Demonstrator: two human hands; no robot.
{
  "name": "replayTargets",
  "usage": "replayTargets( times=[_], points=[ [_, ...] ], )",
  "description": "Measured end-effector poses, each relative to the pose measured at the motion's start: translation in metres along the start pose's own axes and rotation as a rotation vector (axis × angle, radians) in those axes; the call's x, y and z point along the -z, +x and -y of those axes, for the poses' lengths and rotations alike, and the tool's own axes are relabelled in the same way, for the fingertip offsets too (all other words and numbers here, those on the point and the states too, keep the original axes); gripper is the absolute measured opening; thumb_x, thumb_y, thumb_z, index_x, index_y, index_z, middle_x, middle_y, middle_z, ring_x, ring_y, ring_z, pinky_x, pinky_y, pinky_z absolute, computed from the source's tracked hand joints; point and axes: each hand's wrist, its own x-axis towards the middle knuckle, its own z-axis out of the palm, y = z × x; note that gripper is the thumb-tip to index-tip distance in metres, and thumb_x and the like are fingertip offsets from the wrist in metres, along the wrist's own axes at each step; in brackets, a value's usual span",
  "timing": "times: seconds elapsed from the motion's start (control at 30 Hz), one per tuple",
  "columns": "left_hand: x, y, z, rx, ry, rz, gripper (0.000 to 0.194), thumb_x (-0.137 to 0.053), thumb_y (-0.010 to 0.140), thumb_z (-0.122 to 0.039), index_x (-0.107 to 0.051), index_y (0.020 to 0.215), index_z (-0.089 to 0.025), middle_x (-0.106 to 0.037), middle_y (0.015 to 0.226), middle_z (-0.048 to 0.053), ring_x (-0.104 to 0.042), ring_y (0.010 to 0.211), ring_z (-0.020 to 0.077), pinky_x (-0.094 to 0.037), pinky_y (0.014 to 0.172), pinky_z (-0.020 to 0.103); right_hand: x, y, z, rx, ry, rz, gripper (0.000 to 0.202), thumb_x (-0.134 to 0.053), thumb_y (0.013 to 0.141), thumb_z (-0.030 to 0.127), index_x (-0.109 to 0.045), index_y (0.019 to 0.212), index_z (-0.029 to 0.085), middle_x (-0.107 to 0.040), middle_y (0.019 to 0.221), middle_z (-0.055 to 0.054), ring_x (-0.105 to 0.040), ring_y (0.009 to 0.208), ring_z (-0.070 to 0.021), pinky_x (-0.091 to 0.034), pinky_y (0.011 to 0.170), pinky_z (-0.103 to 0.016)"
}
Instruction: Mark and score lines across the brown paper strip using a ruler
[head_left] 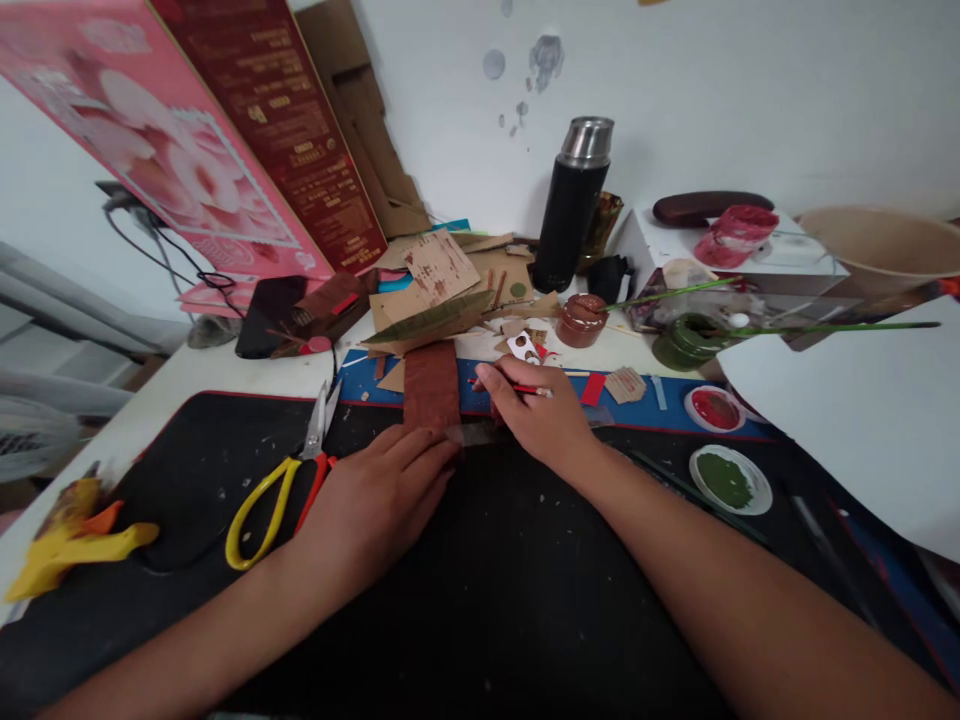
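My left hand [386, 485] is closed, its fingers pressed together on the near end of a brown painted cardboard strip [431, 385]. Those fingers hold a clear ruler [480, 433] against the strip; the thumb and the ruler's left end are hidden. In a pinch, my right hand [544, 415] grips a thin red pencil [529, 389], which points left toward the strip. Something brown shows partly beneath the right fingers. Beside my left hand lie open scissors [262, 510] with yellow and red handles.
A yellow glue gun [79, 540] lies far left. Behind the hands are cardboard scraps [442, 265], a brown paint jar [581, 320] and a black thermos [574, 205]. At right sit a green paint lid [729, 480], a red paint lid [714, 409] and a green jar [686, 342] with a brush.
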Motion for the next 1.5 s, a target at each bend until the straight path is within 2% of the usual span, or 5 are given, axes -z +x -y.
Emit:
replayTargets(
  times=[0.17, 0.5, 0.77, 1.03, 1.5],
  points=[
    [0.0, 0.006, 0.003, 0.063, 0.079, 0.072, 0.032, -0.053, 0.104, -0.027, -0.063, 0.131, -0.013, -0.07, 0.12, 0.014, -0.071, 0.104, 0.0269, -0.064, 0.084, 0.042, -0.002, 0.001, -0.003, 0.003, -0.03, -0.007, 0.044, -0.05, 0.106, 0.047, -0.063, 0.072, 0.023, -0.065, 0.066, -0.001, -0.054, 0.064, -0.0163, -0.039, 0.065, -0.031],
    [-0.001, 0.019, 0.01, 0.105, -0.019, 0.25, 0.018, -0.062, 0.096, -0.016, -0.068, 0.112, -0.02, -0.069, 0.105, 0.005, -0.07, 0.097, 0.0213, -0.061, 0.083, 0.035, 0.0, -0.002, -0.002, 0.068, -0.053, 0.0, 0.044, -0.049, 0.107, 0.046, -0.064, 0.073, 0.023, -0.068, 0.069, -0.003, -0.058, 0.066, -0.0174, -0.037, 0.063, -0.031],
    [0.003, 0.011, 0.003, -0.004, 0.095, 0.149, 0.018, -0.053, 0.102, -0.018, -0.071, 0.108, -0.017, -0.072, 0.094, 0.006, -0.068, 0.082, 0.0191, -0.058, 0.071, 0.031, 0.001, -0.01, 0.007, 0.177, -0.114, 0.01, 0.045, -0.049, 0.107, 0.041, -0.043, 0.065, 0.024, -0.051, 0.059, 0.002, -0.043, 0.056, -0.0146, -0.031, 0.06, -0.032],
    [0.018, -0.019, 0.007, -0.103, 0.222, 0.093, 0.028, -0.053, 0.098, -0.011, -0.068, 0.122, -0.014, -0.074, 0.112, 0.012, -0.068, 0.091, 0.0251, -0.059, 0.07, 0.037, 0.0, -0.014, 0.014, 0.147, -0.018, 0.025, 0.041, -0.049, 0.107, 0.041, -0.056, 0.07, 0.024, -0.062, 0.065, 0.0, -0.056, 0.062, -0.0155, -0.037, 0.063, -0.032],
    [0.001, -0.044, -0.004, 0.005, 0.196, -0.05, 0.025, -0.058, 0.097, -0.01, -0.071, 0.119, -0.01, -0.078, 0.116, 0.01, -0.069, 0.092, 0.0265, -0.062, 0.071, 0.04, -0.003, -0.014, 0.015, -0.08, 0.2, 0.081, 0.042, -0.054, 0.107, 0.045, -0.066, 0.073, 0.023, -0.065, 0.062, 0.002, -0.062, 0.058, -0.0135, -0.046, 0.06, -0.03]
  ],
)
